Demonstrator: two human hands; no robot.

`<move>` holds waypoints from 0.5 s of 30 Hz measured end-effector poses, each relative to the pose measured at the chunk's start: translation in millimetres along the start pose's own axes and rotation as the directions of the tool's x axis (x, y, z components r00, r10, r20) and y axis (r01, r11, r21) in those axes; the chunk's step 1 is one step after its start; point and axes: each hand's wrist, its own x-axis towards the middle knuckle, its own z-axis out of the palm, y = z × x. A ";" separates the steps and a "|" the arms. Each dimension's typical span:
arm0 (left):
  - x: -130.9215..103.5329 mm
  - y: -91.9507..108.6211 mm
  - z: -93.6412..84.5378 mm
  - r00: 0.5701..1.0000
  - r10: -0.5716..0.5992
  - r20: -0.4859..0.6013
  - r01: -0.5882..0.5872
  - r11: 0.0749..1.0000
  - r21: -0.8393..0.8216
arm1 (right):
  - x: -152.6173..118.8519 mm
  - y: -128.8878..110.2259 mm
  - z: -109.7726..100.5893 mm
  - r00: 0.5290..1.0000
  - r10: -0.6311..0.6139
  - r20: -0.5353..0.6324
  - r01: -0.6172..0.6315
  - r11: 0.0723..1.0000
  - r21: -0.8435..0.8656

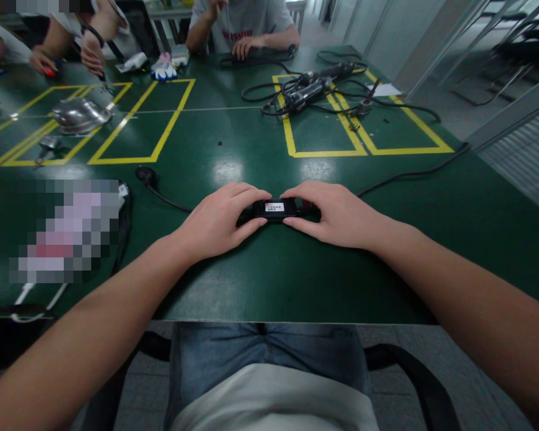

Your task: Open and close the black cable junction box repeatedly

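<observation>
From where I stand, the device [289,209], small and black, is at the middle of the tabletop [291,287], squarely in front of the person. Both hands are at it, and the step looks like steadying it level. To do that well, I'd keep the two grips even, so neither end tips, and leave the pale label [274,207] facing up and uncovered, as it is. I'd also give slack to the left cord [168,199], which leads to the plug [146,175], and to the right cord [413,174], since a tug on either could twist the hold.

As for the fingers, the left hand [220,216] pinches the left end, thumb on the near edge, forefinger on the far one. The right hand [336,214] mirrors it at the other end. Each is parted only by the device's breadth. The remaining fingertips are hidden, and I can't tell whether the device touches the tabletop or sits slightly raised.
</observation>
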 end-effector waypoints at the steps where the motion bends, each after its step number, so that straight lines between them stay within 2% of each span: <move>1: 0.0 0.2 -0.3 1.000 0.001 -0.001 -0.001 1.000 -0.009 | 0.1 -0.4 -0.1 1.000 0.003 -0.001 -0.003 1.000 -0.001; 11: 0.7 3.5 -2.9 1.000 -0.008 -0.017 0.008 1.000 -0.030 | 0.0 -2.7 -2.1 1.000 0.002 -0.018 -0.002 1.000 0.015; 15: 1.8 3.1 -5.2 0.994 -0.057 -0.092 0.056 0.998 -0.016 | 0.2 -3.9 -3.2 0.998 0.056 -0.038 -0.054 0.998 0.039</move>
